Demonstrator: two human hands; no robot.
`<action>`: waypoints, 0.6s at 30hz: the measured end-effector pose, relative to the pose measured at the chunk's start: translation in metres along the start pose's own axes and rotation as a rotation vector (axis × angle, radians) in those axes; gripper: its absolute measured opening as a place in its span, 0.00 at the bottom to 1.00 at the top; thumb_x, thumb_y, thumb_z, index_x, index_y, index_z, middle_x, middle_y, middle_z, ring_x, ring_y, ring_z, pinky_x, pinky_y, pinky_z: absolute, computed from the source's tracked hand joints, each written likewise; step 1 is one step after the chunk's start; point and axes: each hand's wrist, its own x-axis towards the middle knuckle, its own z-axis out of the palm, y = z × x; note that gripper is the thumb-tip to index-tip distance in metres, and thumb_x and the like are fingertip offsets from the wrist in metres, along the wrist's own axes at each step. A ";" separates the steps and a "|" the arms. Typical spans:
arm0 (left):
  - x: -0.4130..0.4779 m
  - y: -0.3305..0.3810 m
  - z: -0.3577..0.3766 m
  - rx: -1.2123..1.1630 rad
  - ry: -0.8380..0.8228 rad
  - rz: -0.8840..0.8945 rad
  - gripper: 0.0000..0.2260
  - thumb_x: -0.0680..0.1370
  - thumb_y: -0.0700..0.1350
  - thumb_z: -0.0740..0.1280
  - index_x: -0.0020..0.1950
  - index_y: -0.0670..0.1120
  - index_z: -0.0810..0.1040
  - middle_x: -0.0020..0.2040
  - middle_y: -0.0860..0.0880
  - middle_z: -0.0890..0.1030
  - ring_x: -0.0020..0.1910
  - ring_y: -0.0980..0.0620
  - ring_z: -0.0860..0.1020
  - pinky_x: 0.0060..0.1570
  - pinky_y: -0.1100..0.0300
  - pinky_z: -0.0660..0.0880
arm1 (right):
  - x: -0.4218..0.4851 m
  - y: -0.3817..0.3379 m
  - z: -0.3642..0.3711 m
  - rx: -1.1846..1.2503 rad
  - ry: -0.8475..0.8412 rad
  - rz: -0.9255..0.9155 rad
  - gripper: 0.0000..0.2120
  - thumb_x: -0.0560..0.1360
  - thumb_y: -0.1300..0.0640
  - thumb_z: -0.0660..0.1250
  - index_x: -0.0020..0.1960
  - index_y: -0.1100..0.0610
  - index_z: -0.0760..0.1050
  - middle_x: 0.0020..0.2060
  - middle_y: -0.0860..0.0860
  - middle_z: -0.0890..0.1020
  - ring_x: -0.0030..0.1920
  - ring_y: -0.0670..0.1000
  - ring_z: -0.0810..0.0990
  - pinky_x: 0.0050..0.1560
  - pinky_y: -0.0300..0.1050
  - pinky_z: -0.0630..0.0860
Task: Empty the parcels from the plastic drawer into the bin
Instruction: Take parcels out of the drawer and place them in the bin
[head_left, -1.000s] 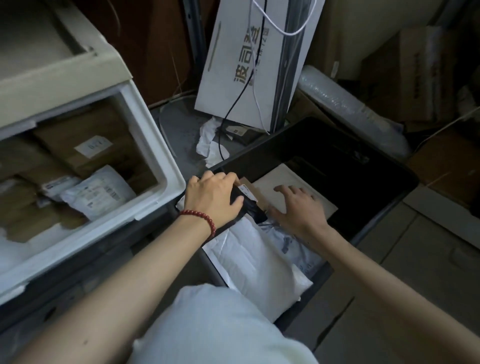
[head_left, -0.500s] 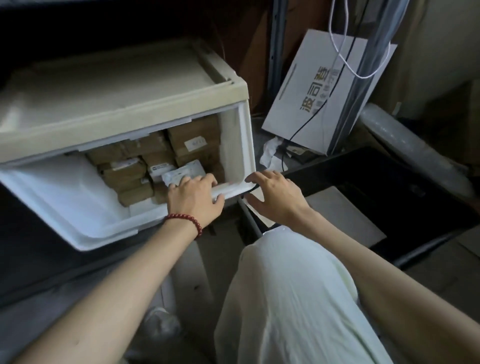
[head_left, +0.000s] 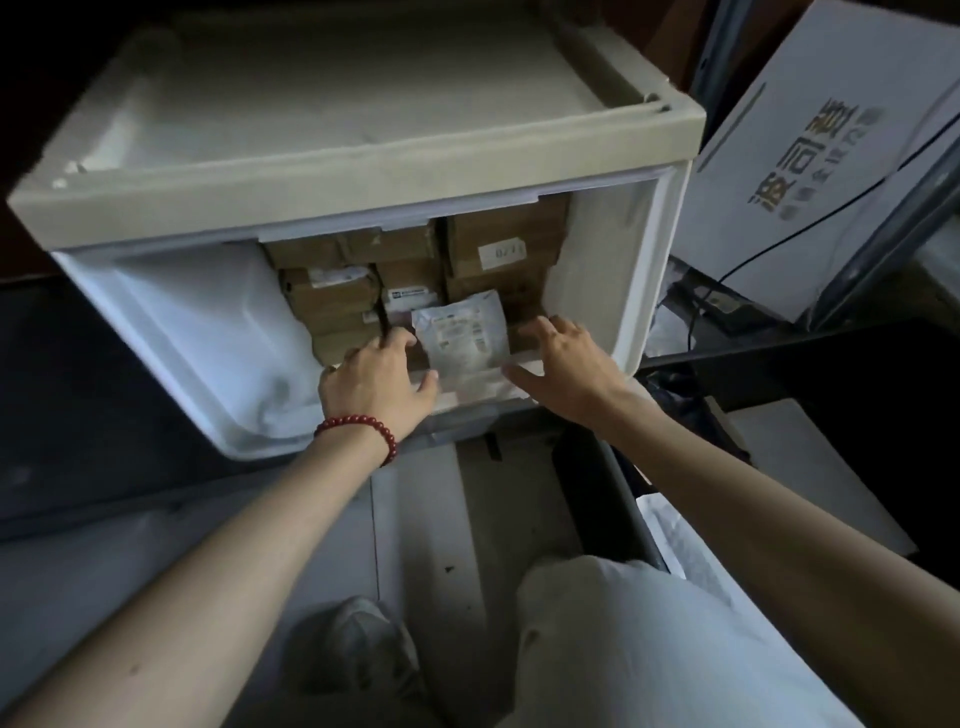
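Pouch parcel (head_left: 460, 338) lengthwise front-to-back in drawer (head_left: 641, 270), left hand (head_left: 379, 382), right hand (head_left: 563, 366) flanking

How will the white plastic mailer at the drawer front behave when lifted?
Probably floppy: the mailer looks crinkled and leans against the cardboard boxes. Likely light, since it looks thin and flat. Its smooth film may slip in a loose grip.
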 end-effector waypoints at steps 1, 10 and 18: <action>0.006 -0.004 0.004 -0.004 -0.011 -0.017 0.21 0.77 0.58 0.62 0.68 0.53 0.68 0.62 0.51 0.77 0.60 0.46 0.75 0.55 0.50 0.72 | 0.008 0.003 0.005 0.020 0.004 0.021 0.25 0.77 0.44 0.65 0.70 0.54 0.67 0.63 0.56 0.73 0.65 0.58 0.70 0.61 0.52 0.72; 0.065 -0.026 0.049 -0.066 -0.141 -0.171 0.24 0.76 0.60 0.62 0.69 0.51 0.67 0.62 0.48 0.78 0.60 0.43 0.76 0.56 0.50 0.74 | 0.078 0.018 0.041 0.149 -0.052 0.209 0.27 0.74 0.42 0.67 0.68 0.53 0.68 0.63 0.54 0.72 0.62 0.58 0.73 0.62 0.53 0.71; 0.118 -0.015 0.087 -0.136 -0.141 -0.132 0.34 0.74 0.59 0.67 0.74 0.52 0.53 0.57 0.44 0.78 0.49 0.42 0.79 0.47 0.47 0.79 | 0.128 0.028 0.072 0.236 -0.117 0.175 0.31 0.73 0.50 0.72 0.70 0.60 0.65 0.67 0.57 0.68 0.63 0.60 0.72 0.58 0.47 0.71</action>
